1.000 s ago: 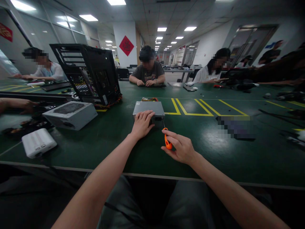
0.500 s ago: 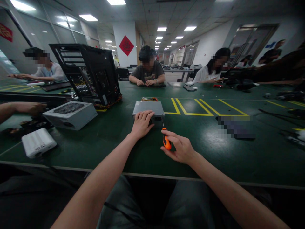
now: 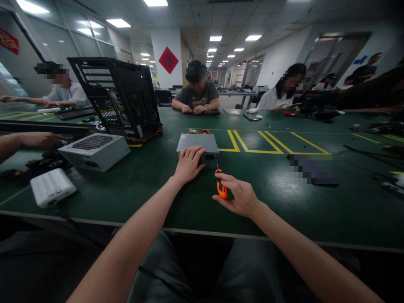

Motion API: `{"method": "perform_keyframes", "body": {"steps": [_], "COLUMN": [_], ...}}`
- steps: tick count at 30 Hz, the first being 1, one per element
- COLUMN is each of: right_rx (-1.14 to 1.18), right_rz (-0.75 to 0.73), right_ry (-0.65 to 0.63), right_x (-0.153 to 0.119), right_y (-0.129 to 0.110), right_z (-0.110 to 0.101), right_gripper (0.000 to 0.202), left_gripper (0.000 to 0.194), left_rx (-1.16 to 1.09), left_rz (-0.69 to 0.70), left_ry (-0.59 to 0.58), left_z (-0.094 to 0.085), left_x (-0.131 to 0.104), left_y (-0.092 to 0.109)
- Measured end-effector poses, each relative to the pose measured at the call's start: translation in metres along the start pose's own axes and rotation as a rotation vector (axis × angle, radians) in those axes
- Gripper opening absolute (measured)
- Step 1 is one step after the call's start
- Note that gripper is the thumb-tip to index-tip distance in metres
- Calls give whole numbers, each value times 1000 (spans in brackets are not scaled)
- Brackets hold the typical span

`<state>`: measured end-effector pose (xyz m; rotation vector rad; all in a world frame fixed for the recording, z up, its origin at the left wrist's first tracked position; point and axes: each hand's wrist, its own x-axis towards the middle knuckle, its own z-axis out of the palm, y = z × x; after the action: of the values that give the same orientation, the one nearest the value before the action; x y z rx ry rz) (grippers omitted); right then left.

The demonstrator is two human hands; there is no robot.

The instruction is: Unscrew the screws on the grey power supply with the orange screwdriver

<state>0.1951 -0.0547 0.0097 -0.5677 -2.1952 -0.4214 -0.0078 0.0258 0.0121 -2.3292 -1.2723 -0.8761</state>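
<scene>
A grey metal computer power supply sits on the green table in front of me. My left hand holds it, fingers over its top edge and thumb against the near face. In my right hand is a screwdriver with an orange and black handle, pinched between thumb and fingers. Its thin shaft reaches up to the lower right corner of the power supply's near face, beside the black socket. Whether the tip sits in a screw is too small to tell. Coloured cables lie behind the power supply.
To the left stand a second power supply, a black computer case and a white power bank. Another person's hand is at the far left. A dark, blurred-out object lies right. People sit across the table.
The screwdriver handle has turned a little in my right hand's fingers. My left hand and the power supply stay in place. At the far left, a seated person's arm has stretched outward.
</scene>
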Motion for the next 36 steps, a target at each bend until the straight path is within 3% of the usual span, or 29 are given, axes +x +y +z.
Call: {"method": "perform_keyframes", "body": {"steps": [8, 15, 22, 30, 36], "right_rx": [-50, 72, -23, 51, -31], "right_rz": [-54, 20, -51, 22, -49], "right_ry": [-146, -47, -162, -42, -125], "right_x": [5, 1, 6, 2, 5], "right_y": [-4, 0, -4, -1, -3], "right_z": [-7, -1, -8, -2, -8], "right_gripper": [39, 39, 39, 36, 39], "left_gripper": [54, 53, 55, 54, 54], "left_rx": [4, 6, -3, -3, 0], "left_rz": [8, 0, 9, -1, -2], "left_ry": [9, 8, 15, 4, -2], "left_z": [1, 2, 2, 0, 0], "left_x": [0, 0, 0, 0, 0], "left_y": [0, -1, -1, 0, 0]}}
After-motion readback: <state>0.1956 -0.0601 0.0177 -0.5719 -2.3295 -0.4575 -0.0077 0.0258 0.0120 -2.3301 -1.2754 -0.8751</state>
